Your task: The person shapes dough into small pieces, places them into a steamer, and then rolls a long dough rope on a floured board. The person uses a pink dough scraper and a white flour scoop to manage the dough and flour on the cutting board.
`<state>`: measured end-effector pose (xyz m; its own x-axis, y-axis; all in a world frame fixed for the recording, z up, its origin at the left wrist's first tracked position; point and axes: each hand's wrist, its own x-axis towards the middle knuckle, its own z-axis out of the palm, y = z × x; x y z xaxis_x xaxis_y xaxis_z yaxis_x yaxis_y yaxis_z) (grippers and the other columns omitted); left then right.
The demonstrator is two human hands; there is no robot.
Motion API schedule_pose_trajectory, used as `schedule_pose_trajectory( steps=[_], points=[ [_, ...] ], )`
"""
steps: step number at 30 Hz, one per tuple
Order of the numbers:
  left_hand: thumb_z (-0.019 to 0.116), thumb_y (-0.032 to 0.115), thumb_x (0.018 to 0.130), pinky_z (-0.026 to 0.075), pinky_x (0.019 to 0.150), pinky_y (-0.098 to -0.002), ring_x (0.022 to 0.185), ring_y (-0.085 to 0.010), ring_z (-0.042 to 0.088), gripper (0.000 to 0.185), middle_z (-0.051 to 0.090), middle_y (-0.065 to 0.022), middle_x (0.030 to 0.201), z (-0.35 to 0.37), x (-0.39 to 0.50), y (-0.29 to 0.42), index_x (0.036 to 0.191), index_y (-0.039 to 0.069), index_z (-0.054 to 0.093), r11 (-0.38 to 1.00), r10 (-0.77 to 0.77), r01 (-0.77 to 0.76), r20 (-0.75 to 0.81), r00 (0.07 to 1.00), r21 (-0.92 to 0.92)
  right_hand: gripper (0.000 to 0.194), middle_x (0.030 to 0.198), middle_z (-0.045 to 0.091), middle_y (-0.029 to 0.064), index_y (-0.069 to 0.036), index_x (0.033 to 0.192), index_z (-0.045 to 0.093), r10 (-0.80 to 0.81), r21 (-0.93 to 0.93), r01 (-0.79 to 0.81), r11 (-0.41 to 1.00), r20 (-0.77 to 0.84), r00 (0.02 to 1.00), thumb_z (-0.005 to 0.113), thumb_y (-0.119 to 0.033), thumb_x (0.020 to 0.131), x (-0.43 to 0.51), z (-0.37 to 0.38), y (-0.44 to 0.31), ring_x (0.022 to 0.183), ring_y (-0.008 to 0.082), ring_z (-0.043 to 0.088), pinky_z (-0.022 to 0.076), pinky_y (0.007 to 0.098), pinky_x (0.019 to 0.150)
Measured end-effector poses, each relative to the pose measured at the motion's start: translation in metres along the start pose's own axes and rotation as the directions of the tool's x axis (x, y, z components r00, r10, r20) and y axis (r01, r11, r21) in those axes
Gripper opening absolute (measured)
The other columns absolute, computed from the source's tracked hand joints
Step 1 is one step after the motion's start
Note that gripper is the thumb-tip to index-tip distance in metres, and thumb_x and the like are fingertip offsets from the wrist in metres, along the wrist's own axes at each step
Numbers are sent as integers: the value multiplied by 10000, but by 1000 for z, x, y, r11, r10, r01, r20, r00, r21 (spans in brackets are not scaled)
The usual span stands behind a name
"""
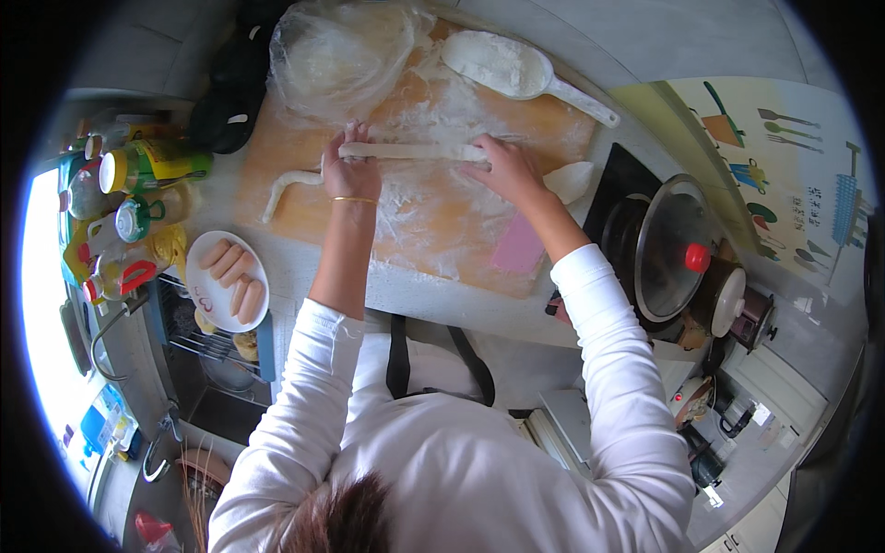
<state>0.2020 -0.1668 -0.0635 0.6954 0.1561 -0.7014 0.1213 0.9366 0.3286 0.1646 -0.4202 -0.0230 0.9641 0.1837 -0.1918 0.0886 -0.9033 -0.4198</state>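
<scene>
A long rope of pale dough (pixel 418 151) stretches between my hands above a floury wooden board (pixel 442 242). My left hand (pixel 351 169) holds it near the left, with the rope crossing its fingers. Beyond that hand, a bent tail of dough (pixel 280 186) lies on the board. My right hand (pixel 508 166) grips the rope's right end between thumb and fingers. Just beside my right wrist lies a flat white piece (pixel 572 181), perhaps dough or a scraper. A pink sheet or scraper (pixel 517 243) sits partly under my right forearm.
A clear plastic bag (pixel 346 59) and a flour scoop (pixel 501 63) occupy the board's far side. At left are a plate of sausages (pixel 197 280), several bottles (pixel 148 166) and a sink (pixel 225 408). A glass-lidded pan (pixel 667 256) stands on the right.
</scene>
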Motion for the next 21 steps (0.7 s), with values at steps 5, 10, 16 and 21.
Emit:
schedule_pose_trajectory(
  steps=[5,10,16,21],
  points=[
    [479,242,953,378,1102,-452,1278,-317,496,351,479,-174,1414,-23,8,52,1208,1,492,984,57,-63,41,998,165,300,879,645,80,-155,1054,644,-209,56,234,971,-287,935,756,-265,798,-9,42,-26,805,299,644,521,407,670],
    [545,230,932,402,1006,-393,1041,-221,554,237,533,-77,1141,-42,-19,84,1096,60,528,890,40,-59,53,998,451,366,1044,603,91,-129,1110,639,-147,109,198,974,-360,921,776,-226,784,-21,60,-62,941,306,600,491,429,781],
    [581,144,924,385,1023,-390,1088,-251,550,298,573,-113,1135,-9,-52,25,1185,8,541,200,326,-695,622,711,690,542,1467,396,204,0,1378,453,107,32,-105,994,-492,864,563,-302,942,12,60,-85,1380,351,352,270,471,1139],
    [551,373,937,310,1112,-463,1310,-363,441,578,471,-193,1417,13,-12,-15,1365,-4,460,-280,-210,-926,925,317,253,624,1575,267,177,10,1467,351,196,-41,-223,974,-341,919,450,-336,958,50,91,-93,1480,313,199,153,468,1203]
  ],
)
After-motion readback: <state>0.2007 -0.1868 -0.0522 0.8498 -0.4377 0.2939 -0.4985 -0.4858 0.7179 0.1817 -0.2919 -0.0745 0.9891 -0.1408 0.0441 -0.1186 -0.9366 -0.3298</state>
